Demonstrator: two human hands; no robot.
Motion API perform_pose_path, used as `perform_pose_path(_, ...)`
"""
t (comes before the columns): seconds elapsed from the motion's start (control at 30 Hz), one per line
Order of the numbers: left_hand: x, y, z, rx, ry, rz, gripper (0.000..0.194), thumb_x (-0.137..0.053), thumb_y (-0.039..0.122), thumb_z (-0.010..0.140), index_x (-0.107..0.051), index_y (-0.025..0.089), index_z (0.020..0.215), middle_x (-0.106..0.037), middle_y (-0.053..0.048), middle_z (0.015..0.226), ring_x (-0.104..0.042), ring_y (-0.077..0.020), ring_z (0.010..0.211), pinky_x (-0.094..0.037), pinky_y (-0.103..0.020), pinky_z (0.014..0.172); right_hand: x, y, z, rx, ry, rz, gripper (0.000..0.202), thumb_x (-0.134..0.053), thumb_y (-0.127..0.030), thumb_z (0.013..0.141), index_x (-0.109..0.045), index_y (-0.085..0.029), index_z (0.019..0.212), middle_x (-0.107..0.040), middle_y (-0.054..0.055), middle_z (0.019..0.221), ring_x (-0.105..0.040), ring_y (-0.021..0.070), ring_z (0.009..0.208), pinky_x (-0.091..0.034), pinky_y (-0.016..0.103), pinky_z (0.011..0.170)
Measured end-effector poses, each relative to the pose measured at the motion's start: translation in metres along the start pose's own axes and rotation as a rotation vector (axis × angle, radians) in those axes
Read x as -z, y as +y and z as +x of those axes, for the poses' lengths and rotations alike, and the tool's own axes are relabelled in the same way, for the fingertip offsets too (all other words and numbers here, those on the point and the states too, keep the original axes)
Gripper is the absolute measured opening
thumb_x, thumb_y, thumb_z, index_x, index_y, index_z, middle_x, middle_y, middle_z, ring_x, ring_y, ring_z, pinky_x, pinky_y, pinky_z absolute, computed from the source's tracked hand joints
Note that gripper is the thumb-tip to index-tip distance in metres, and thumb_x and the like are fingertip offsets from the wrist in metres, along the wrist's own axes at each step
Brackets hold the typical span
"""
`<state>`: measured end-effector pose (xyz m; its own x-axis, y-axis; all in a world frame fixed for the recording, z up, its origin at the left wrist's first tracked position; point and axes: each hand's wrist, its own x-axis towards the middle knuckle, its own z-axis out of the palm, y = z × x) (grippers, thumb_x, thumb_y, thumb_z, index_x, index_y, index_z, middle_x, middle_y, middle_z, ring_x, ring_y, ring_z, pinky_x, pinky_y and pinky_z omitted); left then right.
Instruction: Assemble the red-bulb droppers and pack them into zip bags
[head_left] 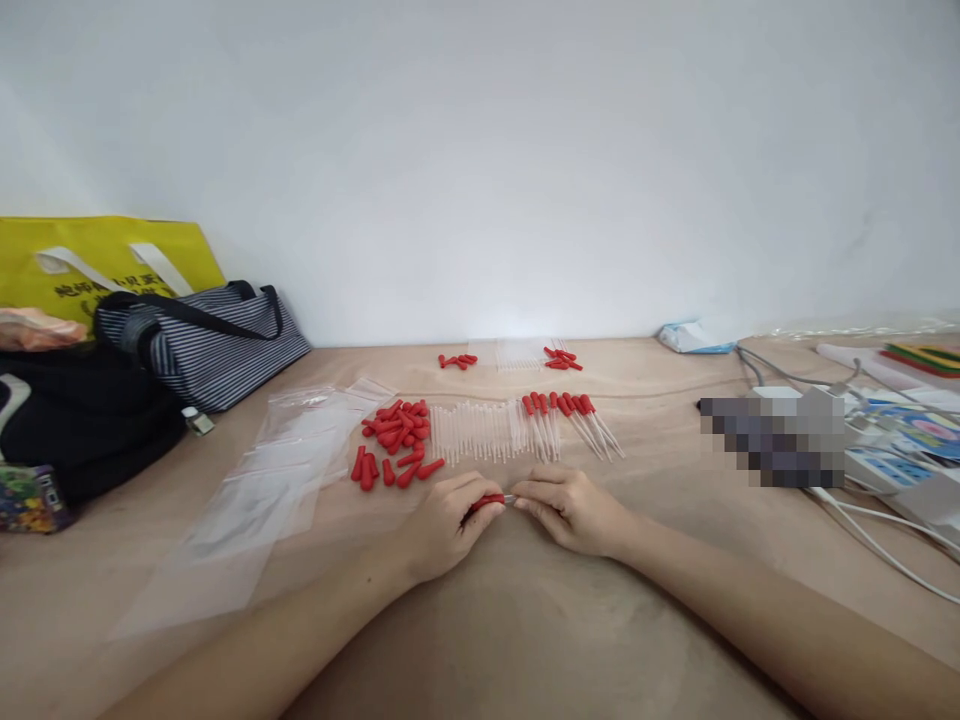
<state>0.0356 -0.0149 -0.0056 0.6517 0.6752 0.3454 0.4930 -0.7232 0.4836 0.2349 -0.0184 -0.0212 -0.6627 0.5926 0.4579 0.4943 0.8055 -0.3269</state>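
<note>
Red bulb point(489, 501) is in the left hand point(454, 520), thumb and fingers closed round it, over the bare near part of the table point(480, 640). Right hand point(570, 508) has thumb and fingertips pinched on a clear tube point(510, 499); only a short stretch shows between the hands. Tube meets the bulb's mouth; can't tell how deep it sits.

Risks, my read: off-axis push could bend or crack the tube (plastic or glass, can't tell). Squeezing the bulb too hard could pinch its mouth and stop the tube seating. Loose pinch on the right and the tube could slide through the fingertips.

Clutter: loose red bulb pile point(395, 430) lies just beyond the left hand; a knock could set them rolling. Row of clear tubes point(476, 430) sits beyond both hands, red-capped tubes point(577, 415) at its right end. A careless forward reach could scatter either. Clear plastic bags point(262, 490) spread near the left forearm; a sleeve-side sweep could drag them.

Further off, not blocking: far red bulbs point(457, 360) near the wall, striped bag point(217, 335) and small bottle point(197, 420) on the left, white cables point(885, 545) on the right, well apart from the hands.
</note>
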Motion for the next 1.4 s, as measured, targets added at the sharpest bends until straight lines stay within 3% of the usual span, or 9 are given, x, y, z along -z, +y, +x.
perform_pose_path(0.17,0.002,-0.006,0.002,0.078,0.09,-0.055,0.01,-0.05,0.017,0.079,-0.06,0.016,0.079,-0.063,-0.001,0.073,-0.056,-0.0121,0.066,-0.043,-0.023,0.062,0.01,0.006,-0.002,-0.033,0.024,-0.23,0.026,-0.037,-0.024,0.086,-0.06,-0.017,0.094,-0.057,0.007,0.076,-0.051,0.0162,0.07,-0.04,0.026,0.059)
perform_pose_path(0.37,0.003,-0.009,0.003,0.159,0.063,-0.129,0.011,-0.053,0.018,0.076,-0.063,0.016,0.078,-0.065,-0.003,0.076,-0.058,-0.0134,0.068,-0.045,-0.025,0.064,0.009,0.004,-0.005,-0.038,0.013,-0.333,0.025,-0.036,-0.023,0.086,-0.061,-0.018,0.086,-0.056,0.007,0.076,-0.051,0.0144,0.066,-0.036,0.024,0.053)
perform_pose_path(0.5,0.004,-0.013,0.001,0.23,0.07,-0.104,0.038,-0.058,0.024,0.072,-0.053,0.017,0.109,-0.062,-0.003,0.084,-0.055,-0.0123,0.067,-0.046,-0.025,0.062,0.011,0.014,-0.006,-0.081,0.02,-0.334,0.025,-0.034,-0.021,0.086,-0.059,-0.017,0.087,-0.056,0.007,0.077,-0.052,0.0134,0.062,-0.037,0.024,0.052)
perform_pose_path(0.57,0.005,-0.015,0.0,0.252,0.086,-0.073,0.051,-0.06,0.025,0.069,-0.044,0.016,0.117,-0.059,-0.004,0.087,-0.053,-0.0117,0.065,-0.046,-0.026,0.062,0.015,0.027,-0.006,-0.169,0.118,-0.292,0.023,-0.035,-0.021,0.085,-0.057,-0.016,0.088,-0.057,0.007,0.078,-0.054,0.0143,0.066,-0.039,0.024,0.057)
perform_pose_path(0.67,0.008,-0.016,0.0,0.209,0.024,-0.035,0.029,-0.056,0.024,0.073,-0.054,0.016,0.101,-0.058,-0.004,0.088,-0.052,-0.012,0.068,-0.045,-0.026,0.063,0.022,0.051,-0.007,-0.386,0.308,-0.235,0.02,-0.038,-0.02,0.082,-0.052,-0.015,0.095,-0.059,0.005,0.075,-0.054,0.0147,0.063,-0.04,0.026,0.059)
perform_pose_path(0.77,0.01,-0.014,0.001,0.163,-0.032,-0.037,0.016,-0.051,0.022,0.076,-0.059,0.017,0.089,-0.057,-0.005,0.088,-0.053,-0.0126,0.072,-0.045,-0.025,0.065,0.025,0.067,-0.01,-0.58,0.358,-0.263,0.017,-0.04,-0.019,0.078,-0.049,-0.015,0.092,-0.056,0.001,0.061,-0.051,0.0147,0.052,-0.037,0.025,0.052)
perform_pose_path(0.9,0.01,-0.012,0.002,0.159,-0.035,-0.043,0.016,-0.051,0.021,0.076,-0.059,0.017,0.089,-0.057,-0.005,0.089,-0.053,-0.0131,0.074,-0.044,-0.025,0.067,0.023,0.073,-0.011,-0.7,0.312,-0.316,0.01,-0.042,-0.018,0.074,-0.049,-0.017,0.081,-0.056,0.001,0.058,-0.051,0.015,0.053,-0.032,0.023,0.049)
perform_pose_path(1.17,0.01,-0.013,0.002,0.154,-0.048,-0.044,0.018,-0.049,0.022,0.077,-0.058,0.017,0.092,-0.056,-0.005,0.091,-0.052,-0.0136,0.077,-0.044,-0.026,0.068,0.025,0.068,-0.004,-0.748,0.188,-0.407,0.013,-0.043,-0.019,0.074,-0.055,-0.017,0.078,-0.061,0.005,0.073,-0.054,0.015,0.061,-0.032,0.023,0.051)
perform_pose_path(1.4,0.01,-0.014,0.002,0.16,-0.056,-0.045,0.018,-0.049,0.022,0.077,-0.058,0.018,0.092,-0.056,-0.004,0.091,-0.053,-0.0138,0.078,-0.043,-0.026,0.069,0.031,0.052,0.03,-1.059,-0.046,-0.442,0.026,-0.039,-0.035,0.078,-0.06,-0.021,0.083,-0.063,0.007,0.086,-0.058,0.0236,0.081,-0.039,0.03,0.062)
